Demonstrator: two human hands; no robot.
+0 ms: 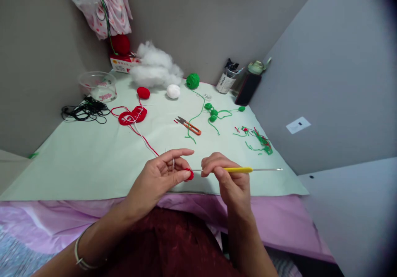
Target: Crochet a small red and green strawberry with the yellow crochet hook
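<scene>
Centrally, the small red crocheted yarn piece (191, 175) was located on the wearer's side of the orange-handled metal thread snips (194, 130), the reference item for all positions. The left hand (159, 175) pinched the piece between thumb and fingers, presumably to steady the stitches against the tool. Its index finger was extended, probably to guide yarn. The right hand (231, 177) was closed around the yellow-handled metal crochet hook (238, 170), to the right of the piece and on the wearer's side of the snips. The thin shank pointed left at the piece; whether its tip was inside a stitch could not be determined. The opposite end projected rightward, away from the work.

Red and white strands ran from the left hand to the flat red yarn coil (124, 118), left of the snips, apparently laid loose for free feeding. The snips lay with the handle end angled toward the right hand, which would suit quick pickup.

Beyond the snips, slightly left, was the round white ball (173, 91); farther behind stood the round green yarn ball (192, 81). Small green crocheted pieces (213, 115) lay right of and behind the snips. Red and green yarn clippings (265, 142) lay farther right, likely gathered there as waste.
</scene>
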